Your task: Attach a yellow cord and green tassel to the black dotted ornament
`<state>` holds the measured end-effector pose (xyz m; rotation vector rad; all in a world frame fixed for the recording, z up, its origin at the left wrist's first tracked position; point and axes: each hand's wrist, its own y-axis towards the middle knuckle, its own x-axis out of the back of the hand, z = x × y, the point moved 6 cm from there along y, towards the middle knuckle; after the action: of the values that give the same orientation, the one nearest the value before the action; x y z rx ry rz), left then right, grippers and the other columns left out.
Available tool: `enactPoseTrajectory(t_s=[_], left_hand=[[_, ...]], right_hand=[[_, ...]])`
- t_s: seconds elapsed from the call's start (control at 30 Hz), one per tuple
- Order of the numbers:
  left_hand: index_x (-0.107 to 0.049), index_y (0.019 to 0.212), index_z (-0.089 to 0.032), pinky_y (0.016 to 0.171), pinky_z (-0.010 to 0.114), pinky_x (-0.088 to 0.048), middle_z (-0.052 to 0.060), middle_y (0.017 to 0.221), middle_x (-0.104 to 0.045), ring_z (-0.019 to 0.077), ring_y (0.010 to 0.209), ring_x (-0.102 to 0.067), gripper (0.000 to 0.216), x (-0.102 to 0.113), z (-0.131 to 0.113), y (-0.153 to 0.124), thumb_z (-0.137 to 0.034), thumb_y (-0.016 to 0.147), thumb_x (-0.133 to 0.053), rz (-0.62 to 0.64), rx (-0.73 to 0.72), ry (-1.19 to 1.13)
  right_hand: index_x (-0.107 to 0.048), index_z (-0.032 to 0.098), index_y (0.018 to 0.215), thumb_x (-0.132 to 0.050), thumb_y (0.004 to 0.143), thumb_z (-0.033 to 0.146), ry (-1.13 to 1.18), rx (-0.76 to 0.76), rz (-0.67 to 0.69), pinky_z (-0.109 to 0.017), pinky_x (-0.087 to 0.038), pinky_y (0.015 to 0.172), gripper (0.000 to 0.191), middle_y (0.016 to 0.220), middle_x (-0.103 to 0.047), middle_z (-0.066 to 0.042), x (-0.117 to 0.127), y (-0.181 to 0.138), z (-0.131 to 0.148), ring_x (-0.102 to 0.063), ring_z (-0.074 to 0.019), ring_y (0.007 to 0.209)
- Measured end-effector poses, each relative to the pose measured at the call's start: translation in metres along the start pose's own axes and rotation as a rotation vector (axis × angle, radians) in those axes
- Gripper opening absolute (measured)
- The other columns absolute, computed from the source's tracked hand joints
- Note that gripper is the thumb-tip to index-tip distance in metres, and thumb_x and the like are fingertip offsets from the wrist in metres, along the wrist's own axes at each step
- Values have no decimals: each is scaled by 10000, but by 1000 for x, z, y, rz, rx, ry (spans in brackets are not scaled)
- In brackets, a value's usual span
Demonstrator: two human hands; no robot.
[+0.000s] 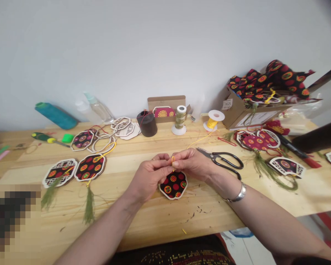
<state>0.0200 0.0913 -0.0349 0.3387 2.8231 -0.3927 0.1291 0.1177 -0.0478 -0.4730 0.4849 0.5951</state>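
Note:
My left hand (150,176) and my right hand (194,163) meet over the middle of the wooden table (154,217). Both pinch a yellow cord (173,159) between their fingertips. Just below them lies a small fabric-covered ornament (173,185), black with red and yellow circles. The cord runs back and to the right toward a yellow thread spool (213,120). Black scissors (222,159) lie right beside my right hand. A silver bracelet (238,194) sits on my right wrist.
Finished ornaments with green tassels (89,167) lie at the left, more (260,141) at the right. A cardboard box of patterned fabric (245,106) stands at back right. A dark spool (147,124), a green spool (180,119), a teal cone (56,115) and a spray bottle (99,107) line the wall.

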Motion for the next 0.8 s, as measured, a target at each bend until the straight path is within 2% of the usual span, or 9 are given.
enactPoseTrajectory(t_s=[0.13, 0.27, 0.4, 0.47, 0.53, 0.63, 0.73, 0.8], left_hand=[[-767, 788, -194, 416, 163, -286, 20, 989, -463, -6, 539, -366, 121, 0, 0, 1, -225, 674, -742, -14, -8, 19], [-758, 729, -160, 400, 172, -274, 34, 1004, -498, -22, 494, -352, 100, 4, -1, 2, -223, 652, -757, -72, -10, -11], [-740, 682, -120, 383, 173, -246, 64, 1026, -543, -39, 455, -326, 112, 10, -3, 4, -206, 621, -779, -146, 18, -99], [-737, 704, -105, 375, 169, -224, 68, 941, -578, -36, 439, -308, 143, 11, -2, 4, -200, 611, -788, -146, 61, -158], [-738, 746, -96, 375, 160, -203, 36, 769, -572, -27, 425, -293, 171, 9, -1, 5, -190, 613, -791, -112, 106, -209], [-736, 818, -87, 386, 144, -186, -32, 564, -458, -13, 421, -270, 220, 6, 1, 4, -180, 626, -789, -38, 152, -264], [-730, 861, -80, 390, 130, -181, -64, 501, -374, -4, 430, -239, 253, 5, 2, 2, -178, 635, -786, 18, 187, -302], [-728, 850, -78, 386, 124, -180, -60, 507, -381, -1, 437, -224, 238, 6, 2, 2, -175, 639, -783, 37, 197, -316]], right_hand=[[-694, 154, 635, -837, 557, 290, -19, 31, -16, -250, -414, 642, 212, 621, -646, 24, -1, 0, 1, -547, -81, 604], [-657, 154, 617, -791, 629, 301, -95, 202, -66, -230, -387, 608, 199, 632, -594, 39, 1, -5, 19, -489, -65, 591], [-653, 159, 714, -713, 722, 308, -239, 310, -161, -233, -418, 630, 161, 737, -634, -1, 5, -12, 40, -562, -93, 688], [-628, 152, 713, -681, 745, 331, -302, 302, -189, -239, -429, 602, 190, 706, -638, -13, 5, -14, 43, -579, -101, 652], [-589, 147, 670, -669, 752, 335, -335, 291, -184, -225, -408, 547, 220, 631, -609, 4, 3, -14, 42, -535, -77, 555], [-573, 142, 682, -689, 729, 329, -274, 244, -124, -202, -351, 494, 226, 591, -568, 29, 0, -12, 35, -453, -46, 492], [-571, 143, 708, -689, 720, 345, -225, 185, -76, -203, -306, 472, 234, 595, -555, 31, 1, -9, 29, -418, -45, 482], [-574, 145, 698, -651, 750, 335, -327, 168, -90, -211, -285, 464, 212, 587, -557, 25, 4, -8, 30, -392, -50, 471]])
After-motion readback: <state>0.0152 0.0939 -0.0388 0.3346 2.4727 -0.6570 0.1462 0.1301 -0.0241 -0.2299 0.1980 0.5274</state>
